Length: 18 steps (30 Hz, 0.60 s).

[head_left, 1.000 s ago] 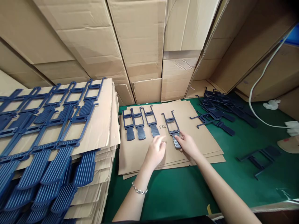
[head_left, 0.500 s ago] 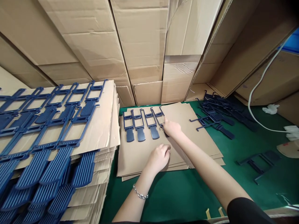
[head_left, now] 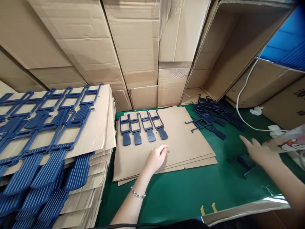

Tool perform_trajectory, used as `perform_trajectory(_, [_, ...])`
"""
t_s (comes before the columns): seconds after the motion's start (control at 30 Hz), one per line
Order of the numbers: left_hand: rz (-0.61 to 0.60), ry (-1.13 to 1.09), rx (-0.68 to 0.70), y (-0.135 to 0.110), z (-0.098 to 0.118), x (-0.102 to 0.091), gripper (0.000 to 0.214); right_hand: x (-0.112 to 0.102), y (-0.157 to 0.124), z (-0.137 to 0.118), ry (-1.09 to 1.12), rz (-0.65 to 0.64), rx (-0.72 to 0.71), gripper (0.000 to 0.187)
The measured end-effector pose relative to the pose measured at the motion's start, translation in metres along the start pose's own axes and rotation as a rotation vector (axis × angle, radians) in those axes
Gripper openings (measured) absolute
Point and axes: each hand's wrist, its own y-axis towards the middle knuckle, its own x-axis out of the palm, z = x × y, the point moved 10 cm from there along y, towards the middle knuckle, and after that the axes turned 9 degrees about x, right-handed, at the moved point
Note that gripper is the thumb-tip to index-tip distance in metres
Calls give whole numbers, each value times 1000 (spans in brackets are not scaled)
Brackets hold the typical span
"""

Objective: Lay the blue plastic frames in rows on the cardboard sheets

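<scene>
Several dark blue plastic parts, each an open frame with a ribbed paddle [head_left: 162, 133], lie in a row on a stack of cardboard sheets [head_left: 186, 136]. Below that row my left hand [head_left: 156, 159] rests on the top sheet, its fingers curled in and nothing visible in them. My right hand [head_left: 264, 154] is far over to the right, fingers apart and forefinger stretched out. It is over a single dark blue part [head_left: 244, 160] on the green table, partly hiding it; I see no grip on it.
At left stands a tall pile of cardboard layers [head_left: 95, 133] bearing many blue parts [head_left: 51, 168]. Loose parts [head_left: 212, 114] lie heaped at the back right. A white cable [head_left: 240, 92] hangs beside cardboard boxes. The green table [head_left: 176, 197] runs underneath.
My right hand has left the row's right end and swung right to the single part. The rightmost part in the row now lies uncovered. My left hand stays curled on the cardboard.
</scene>
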Motion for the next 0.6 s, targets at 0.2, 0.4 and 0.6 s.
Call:
perform_trajectory(0.2, [-133,9,53,3,15,40,30,32,-47,48,68,60,-170,60])
perform_trajectory(0.4, [-169,152,166,-2,21,43,30,36,-19,11,-59,-98,-208,51])
perform_trajectory(0.6, [-272,322,202,-11,21,51,31,-4,57,-92,-241,-102,-304,56])
